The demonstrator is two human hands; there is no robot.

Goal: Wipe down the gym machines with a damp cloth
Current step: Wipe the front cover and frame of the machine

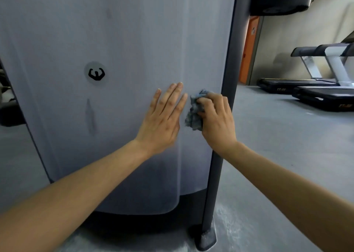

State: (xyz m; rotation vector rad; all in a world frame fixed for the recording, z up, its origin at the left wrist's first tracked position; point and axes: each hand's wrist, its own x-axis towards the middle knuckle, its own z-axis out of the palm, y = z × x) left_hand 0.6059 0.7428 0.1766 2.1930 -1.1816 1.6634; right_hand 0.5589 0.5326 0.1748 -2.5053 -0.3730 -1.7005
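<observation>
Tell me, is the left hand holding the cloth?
No, the cloth is gripped by the right hand, while the left hand lies flat and empty on the panel.

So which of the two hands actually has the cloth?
The right hand: its fingers curl round the bunched blue-grey cloth. The left hand lies flat against the panel, holding nothing.

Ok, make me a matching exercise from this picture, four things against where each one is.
1 cloth
2 left hand
3 treadmills
4 logo sticker

A flat against the grey panel
B far right, on the floor
C bunched in the right hand
D on the grey panel, left of both hands

Pairs: 1-C, 2-A, 3-B, 4-D.
</observation>
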